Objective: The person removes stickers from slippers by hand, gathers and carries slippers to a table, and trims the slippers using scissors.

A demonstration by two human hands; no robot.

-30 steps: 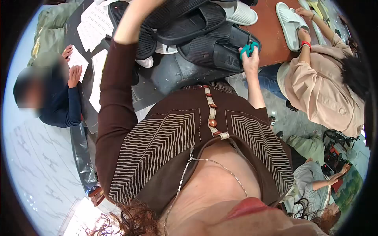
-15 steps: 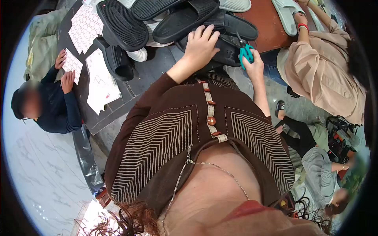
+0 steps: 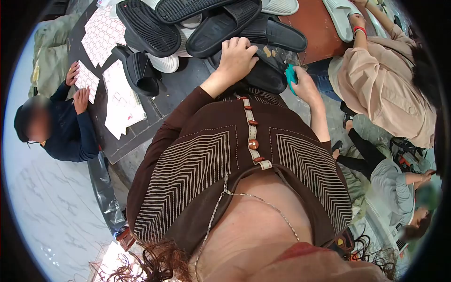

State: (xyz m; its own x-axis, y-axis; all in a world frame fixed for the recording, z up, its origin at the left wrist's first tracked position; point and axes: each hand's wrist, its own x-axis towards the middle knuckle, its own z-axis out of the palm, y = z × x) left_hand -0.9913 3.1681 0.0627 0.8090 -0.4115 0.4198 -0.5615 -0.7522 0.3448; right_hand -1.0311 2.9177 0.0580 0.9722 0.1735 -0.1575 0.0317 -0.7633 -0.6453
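Observation:
My left hand point(image 3: 235, 58) has its fingers curled over a black slide slipper point(image 3: 267, 76) close to my body, gripping it near the strap. In my right hand point(image 3: 307, 85) is a pair of scissors with teal handles point(image 3: 290, 77), just right of that slipper's toe end and apart from it. The scissor blades are hard to make out. Beyond my left hand lies a pile of black slides, among them one sole-up slipper point(image 3: 148, 28) and one strapped slipper point(image 3: 221, 30). Another black slide point(image 3: 284, 34) lies to the right of the pile.
Patterned paper sheets point(image 3: 104, 35) and a black slipper on its side point(image 3: 136, 70) lie on the dark table point(image 3: 176, 80) at left. A person in dark clothes point(image 3: 70, 124) holds a sheet there. At right, a person in beige point(image 3: 376, 89) holds a pale slipper point(image 3: 339, 21).
The scissors have come down and away from the slipper, with their handles turned. The slipper under my left hand has shifted, and its insole now shows more. My left hand has lowered slightly.

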